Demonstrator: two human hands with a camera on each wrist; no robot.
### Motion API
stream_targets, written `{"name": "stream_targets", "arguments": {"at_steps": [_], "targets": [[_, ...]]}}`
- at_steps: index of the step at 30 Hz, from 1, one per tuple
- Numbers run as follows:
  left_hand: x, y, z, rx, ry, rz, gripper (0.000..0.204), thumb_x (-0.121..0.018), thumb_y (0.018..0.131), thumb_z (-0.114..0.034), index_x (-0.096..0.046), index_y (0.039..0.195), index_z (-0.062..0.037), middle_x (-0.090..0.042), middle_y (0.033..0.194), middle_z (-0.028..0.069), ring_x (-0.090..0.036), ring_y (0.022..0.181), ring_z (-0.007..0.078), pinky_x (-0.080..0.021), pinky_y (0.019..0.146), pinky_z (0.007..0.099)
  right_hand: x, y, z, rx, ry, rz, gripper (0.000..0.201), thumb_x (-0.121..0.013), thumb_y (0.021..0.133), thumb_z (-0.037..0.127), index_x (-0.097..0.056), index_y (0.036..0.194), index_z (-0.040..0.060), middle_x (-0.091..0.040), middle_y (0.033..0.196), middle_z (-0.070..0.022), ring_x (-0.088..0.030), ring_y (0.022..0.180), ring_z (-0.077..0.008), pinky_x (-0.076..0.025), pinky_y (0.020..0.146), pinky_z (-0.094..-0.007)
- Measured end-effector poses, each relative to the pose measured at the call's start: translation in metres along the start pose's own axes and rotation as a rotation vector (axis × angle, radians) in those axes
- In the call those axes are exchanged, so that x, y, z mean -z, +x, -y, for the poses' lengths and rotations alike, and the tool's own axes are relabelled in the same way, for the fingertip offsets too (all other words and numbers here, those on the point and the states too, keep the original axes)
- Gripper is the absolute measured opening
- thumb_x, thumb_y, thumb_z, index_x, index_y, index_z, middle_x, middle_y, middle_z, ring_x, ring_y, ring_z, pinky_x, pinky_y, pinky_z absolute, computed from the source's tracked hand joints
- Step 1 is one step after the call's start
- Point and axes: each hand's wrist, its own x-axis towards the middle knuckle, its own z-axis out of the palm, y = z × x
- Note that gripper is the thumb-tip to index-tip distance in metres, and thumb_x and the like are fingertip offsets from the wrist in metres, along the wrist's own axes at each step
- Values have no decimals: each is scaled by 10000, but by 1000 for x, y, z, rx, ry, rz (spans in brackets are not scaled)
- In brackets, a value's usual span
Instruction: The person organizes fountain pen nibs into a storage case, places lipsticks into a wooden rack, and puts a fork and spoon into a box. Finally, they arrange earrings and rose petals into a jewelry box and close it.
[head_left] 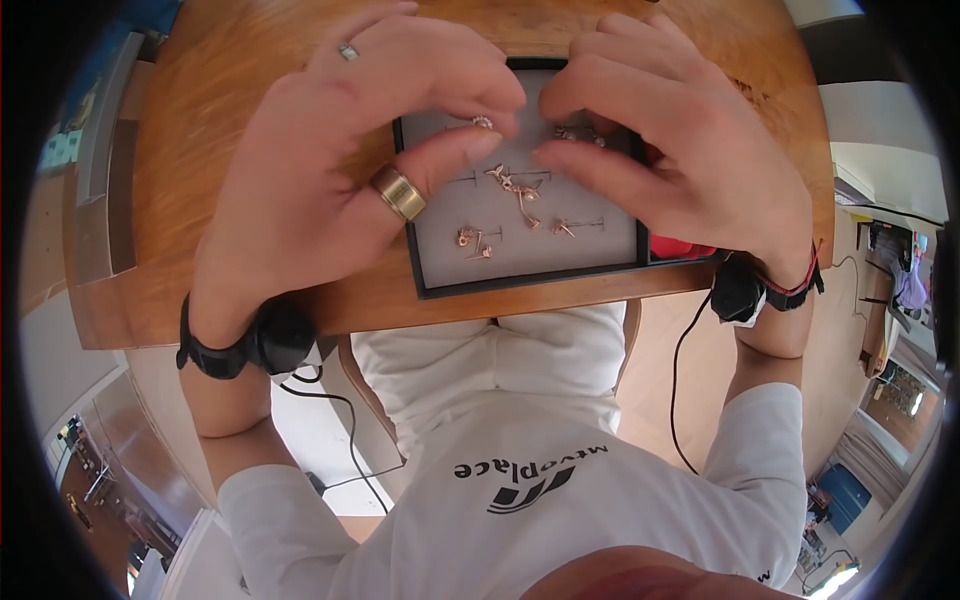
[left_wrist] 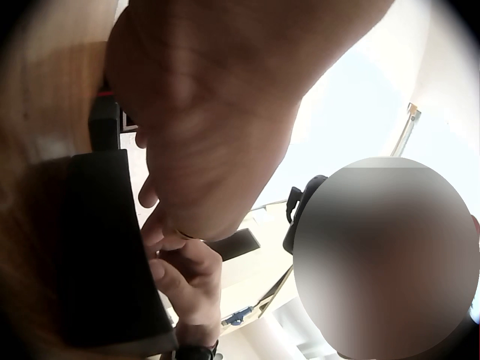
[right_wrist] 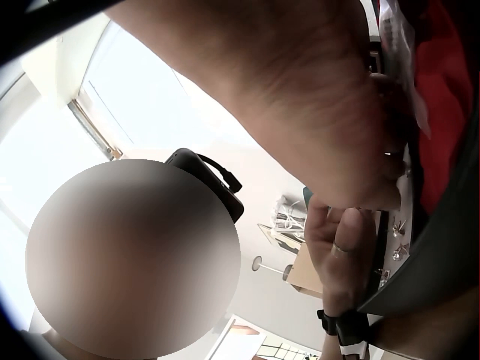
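Observation:
A shallow black-edged tray (head_left: pixel 530 284) with a grey lining holds small jewelry. My left hand (head_left: pixel 310 170) is over its left side, thumb and forefinger pinching a small sparkling piece (head_left: pixel 482 122). Over the right side, my right hand (head_left: pixel 680 130) has its thumb and forefinger curved but apart, beside small silvery pieces (head_left: pixel 580 134) on the lining. A rose-gold branch-like piece (head_left: pixel 520 192) lies mid-tray, with small earrings (head_left: pixel 470 238) and another stud (head_left: pixel 564 228) nearer me. The left wrist view mostly hides the fingers' work behind the hand.
The tray rests at the near edge of a wooden table (head_left: pixel 200 90). Red material (head_left: pixel 680 247) lies in a compartment right of the grey lining, also seen as red material (right_wrist: pixel 442 105) in the right wrist view. Cables (head_left: pixel 677 370) hang from the wrist cameras.

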Motion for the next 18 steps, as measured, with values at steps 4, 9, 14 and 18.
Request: {"name": "stream_targets", "arguments": {"at_steps": [4,9,14,18], "targets": [[0,-7,12,20,50,-13,158,-816,909,-67,-768,1056,-41,-773,1011,108,-716,1138,308,-426,1192,527,-2,3,2,41,22,-37,155,-782,894,147,-682,976,62,-579,893,-75,-550,824,-272,-401,765,-384],[-2,-3,-4,73,5,-74,159,-869,845,-71,-771,962,-29,-745,959,92,-693,1020,265,-482,1109,482,-3,7,5,75,37,-26,174,-798,844,91,-684,970,51,-568,877,-68,-527,797,-270,-379,743,-391],[1,-4,-6,150,-40,3,206,-884,798,-56,-776,973,-62,-702,921,71,-664,1022,251,-489,954,405,-7,8,6,150,107,-26,213,-817,796,59,-685,963,45,-550,859,-62,-497,778,-277,-345,728,-404],[2,-9,-1,128,7,50,223,-890,777,-68,-774,967,-77,-692,958,68,-654,1069,261,-469,996,404,-24,1,5,140,87,-51,230,-828,796,78,-682,969,41,-538,849,-60,-498,784,-280,-350,740,-403]]}}
